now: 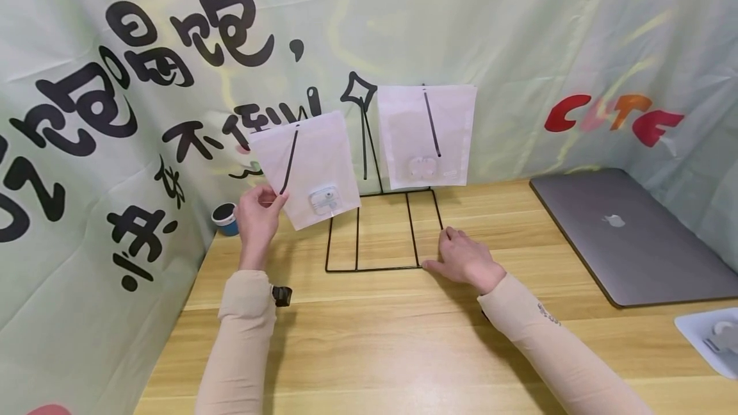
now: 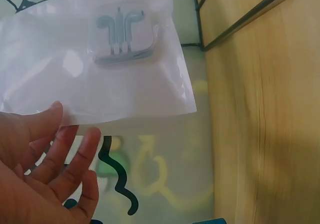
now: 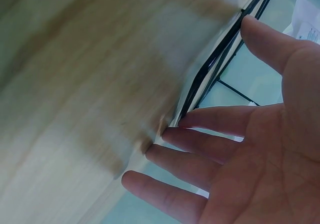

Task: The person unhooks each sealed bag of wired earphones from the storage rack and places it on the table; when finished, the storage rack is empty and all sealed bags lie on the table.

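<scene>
My left hand (image 1: 257, 218) pinches the left edge of a white plastic bag (image 1: 314, 162), which hangs tilted on a hook of a black wire display rack (image 1: 375, 269). Through the bag show white wired earphones in a clear case (image 2: 120, 34). A second white bag (image 1: 426, 127), also with a small case inside, hangs on the right hook. On the table, my right hand (image 1: 466, 258) is at the front right corner of the rack's base. Its thumb touches the wire, and the other fingers extend nearly straight with their tips down at the tabletop (image 3: 100, 84).
A closed grey laptop (image 1: 640, 235) lies on the right of the wooden table. Nearer the front right edge is a white item with a grey part (image 1: 712, 341). A small blue container with a dark top (image 1: 226, 219) stands at the back left, by the printed cloth backdrop (image 1: 501, 50).
</scene>
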Action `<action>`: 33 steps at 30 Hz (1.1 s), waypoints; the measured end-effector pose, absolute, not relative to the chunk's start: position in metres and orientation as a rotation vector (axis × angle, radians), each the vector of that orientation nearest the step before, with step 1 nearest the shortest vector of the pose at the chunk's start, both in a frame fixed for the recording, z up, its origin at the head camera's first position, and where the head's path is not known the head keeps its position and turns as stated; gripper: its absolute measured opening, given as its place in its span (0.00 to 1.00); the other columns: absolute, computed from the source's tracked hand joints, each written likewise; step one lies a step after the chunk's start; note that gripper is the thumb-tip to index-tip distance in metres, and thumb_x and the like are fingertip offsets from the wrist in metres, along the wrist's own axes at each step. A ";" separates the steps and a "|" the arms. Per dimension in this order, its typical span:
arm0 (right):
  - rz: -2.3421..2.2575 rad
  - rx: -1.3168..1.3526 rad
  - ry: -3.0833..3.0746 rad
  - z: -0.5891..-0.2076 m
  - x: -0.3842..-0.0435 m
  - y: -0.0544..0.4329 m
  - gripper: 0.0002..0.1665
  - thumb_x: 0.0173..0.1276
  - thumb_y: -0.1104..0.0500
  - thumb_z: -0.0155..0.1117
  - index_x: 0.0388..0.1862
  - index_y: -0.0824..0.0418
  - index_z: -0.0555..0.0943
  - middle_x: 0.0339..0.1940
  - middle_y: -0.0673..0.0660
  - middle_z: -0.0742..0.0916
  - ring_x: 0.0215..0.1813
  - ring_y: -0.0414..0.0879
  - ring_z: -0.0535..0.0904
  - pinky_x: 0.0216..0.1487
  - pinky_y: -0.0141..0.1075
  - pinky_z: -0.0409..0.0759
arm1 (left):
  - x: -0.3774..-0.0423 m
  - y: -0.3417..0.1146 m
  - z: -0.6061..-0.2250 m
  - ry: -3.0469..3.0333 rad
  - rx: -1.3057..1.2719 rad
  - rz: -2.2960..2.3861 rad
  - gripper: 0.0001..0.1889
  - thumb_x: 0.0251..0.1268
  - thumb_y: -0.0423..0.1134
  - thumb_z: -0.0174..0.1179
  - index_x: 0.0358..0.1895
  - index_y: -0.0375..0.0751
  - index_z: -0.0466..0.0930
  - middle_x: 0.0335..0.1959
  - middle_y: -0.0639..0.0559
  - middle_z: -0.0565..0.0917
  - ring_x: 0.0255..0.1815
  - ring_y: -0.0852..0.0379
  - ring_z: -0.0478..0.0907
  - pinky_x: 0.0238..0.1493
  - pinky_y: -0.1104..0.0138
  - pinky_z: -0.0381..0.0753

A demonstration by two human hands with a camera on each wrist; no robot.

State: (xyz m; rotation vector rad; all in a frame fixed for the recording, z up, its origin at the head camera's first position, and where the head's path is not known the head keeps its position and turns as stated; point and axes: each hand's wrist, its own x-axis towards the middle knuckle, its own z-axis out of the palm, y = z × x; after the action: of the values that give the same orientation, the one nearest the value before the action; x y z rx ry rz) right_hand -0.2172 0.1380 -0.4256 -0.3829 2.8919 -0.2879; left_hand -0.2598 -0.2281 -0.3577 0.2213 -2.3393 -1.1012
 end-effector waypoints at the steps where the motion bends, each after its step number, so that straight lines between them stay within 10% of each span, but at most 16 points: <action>1: -0.287 -0.384 2.892 -0.426 -0.217 0.138 0.52 0.71 0.36 0.58 0.73 0.77 0.59 0.73 0.74 0.64 0.72 0.69 0.59 0.60 0.64 0.69 | -0.259 -0.229 -0.358 -2.339 0.219 -1.108 0.11 0.61 0.41 0.71 0.35 0.36 0.84 0.34 0.43 0.87 0.35 0.47 0.84 0.53 0.57 0.69; 20: -0.298 -0.386 2.886 -0.426 -0.216 0.139 0.52 0.71 0.36 0.57 0.73 0.77 0.59 0.73 0.74 0.64 0.73 0.68 0.59 0.61 0.63 0.68 | -0.236 -0.226 -0.357 -2.369 0.126 -1.163 0.08 0.63 0.39 0.69 0.37 0.37 0.88 0.31 0.45 0.87 0.28 0.50 0.84 0.21 0.71 0.73; 33: -0.299 -0.382 2.882 -0.426 -0.217 0.139 0.53 0.72 0.35 0.57 0.73 0.77 0.59 0.74 0.73 0.63 0.73 0.68 0.58 0.61 0.64 0.67 | -0.209 -0.233 -0.356 -2.438 0.076 -1.096 0.06 0.62 0.40 0.70 0.35 0.40 0.88 0.26 0.48 0.87 0.24 0.60 0.82 0.24 0.70 0.73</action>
State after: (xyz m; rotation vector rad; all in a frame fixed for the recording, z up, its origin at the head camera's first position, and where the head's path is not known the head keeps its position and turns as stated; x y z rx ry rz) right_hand -0.2167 0.1388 -0.4264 -0.3822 2.8818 -0.2993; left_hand -0.2087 -0.2330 -0.3558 0.0764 -2.4377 -1.0964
